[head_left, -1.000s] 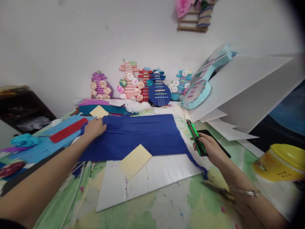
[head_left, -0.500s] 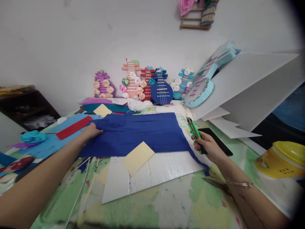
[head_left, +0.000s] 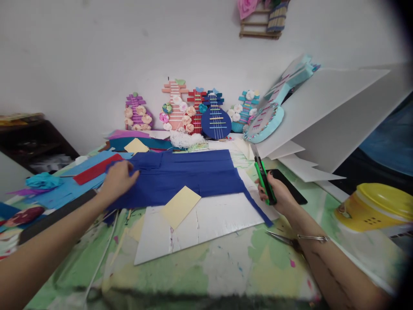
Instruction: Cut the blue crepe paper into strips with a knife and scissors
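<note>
A wide sheet of dark blue crepe paper point(head_left: 190, 174) lies across the table, with a narrow blue strip point(head_left: 258, 209) trailing from its right side. My left hand point(head_left: 120, 178) is at the sheet's left end, fingers curled onto the paper. In my right hand point(head_left: 279, 191) is a green and black utility knife point(head_left: 265, 181), held off the table to the right of the sheet, its blade out and pointing up and away. A white foam board point(head_left: 213, 219) lies partly under the paper. A pale yellow card point(head_left: 181, 206) overlaps the sheet's front edge and the board.
Scissors point(head_left: 280, 237) lie beneath my right forearm. A black flat object point(head_left: 288, 187) and a yellow tub point(head_left: 376, 206) are on the right. Decorated lute-shaped crafts point(head_left: 217, 122) line the wall. White boards point(head_left: 325, 107) lean at right; red paper point(head_left: 97, 170) lies at left.
The left hand has curled its fingers and lifted its knuckles, and the blue paper has shifted slightly left. More of the knife's blade shows now.
</note>
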Demonstrator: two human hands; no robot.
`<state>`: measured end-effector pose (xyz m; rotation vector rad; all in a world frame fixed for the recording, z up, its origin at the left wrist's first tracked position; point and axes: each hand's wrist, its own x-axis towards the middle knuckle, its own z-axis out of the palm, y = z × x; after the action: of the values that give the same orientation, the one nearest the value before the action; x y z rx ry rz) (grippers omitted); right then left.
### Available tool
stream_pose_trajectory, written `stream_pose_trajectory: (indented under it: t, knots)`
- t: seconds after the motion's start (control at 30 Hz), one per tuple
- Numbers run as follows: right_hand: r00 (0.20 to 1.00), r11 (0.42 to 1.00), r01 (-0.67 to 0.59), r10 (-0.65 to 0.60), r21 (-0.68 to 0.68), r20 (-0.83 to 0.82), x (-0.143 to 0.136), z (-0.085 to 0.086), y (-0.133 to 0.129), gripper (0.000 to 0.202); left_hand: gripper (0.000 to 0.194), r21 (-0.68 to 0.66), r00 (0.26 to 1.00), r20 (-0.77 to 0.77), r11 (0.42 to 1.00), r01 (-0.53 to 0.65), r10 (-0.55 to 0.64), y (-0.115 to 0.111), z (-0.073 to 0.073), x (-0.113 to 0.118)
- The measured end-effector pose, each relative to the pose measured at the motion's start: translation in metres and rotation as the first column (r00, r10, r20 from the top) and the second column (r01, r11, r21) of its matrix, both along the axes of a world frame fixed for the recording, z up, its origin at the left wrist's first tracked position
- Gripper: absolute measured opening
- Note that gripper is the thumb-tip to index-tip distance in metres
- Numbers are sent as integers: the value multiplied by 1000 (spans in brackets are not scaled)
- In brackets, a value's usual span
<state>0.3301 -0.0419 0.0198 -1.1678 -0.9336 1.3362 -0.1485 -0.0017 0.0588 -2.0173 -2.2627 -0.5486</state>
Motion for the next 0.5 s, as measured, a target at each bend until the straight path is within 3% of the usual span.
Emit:
stream_pose_trajectory:
  t: [0.13, 0.23, 0.37, 0.5]
  knots:
    - [999, 998, -3, 5, 60, -43, 3, 3, 0, 23, 41, -151, 974, 121, 966, 209, -192, -38, -24, 62]
    - [999, 997, 44, -42, 71, -31, 8, 2, 1, 20, 50, -219, 953, 198, 937, 272, -231, -54, -41, 90]
    - [993, 990, 116, -118, 76, 27, 13, -2, 3, 31, 47, -273, 929, 290, 911, 310, -229, -55, -46, 98]
    - [983, 987, 143, -150, 73, 109, 13, -2, 1, 43, 34, -312, 863, 415, 846, 432, -287, -52, -34, 90]
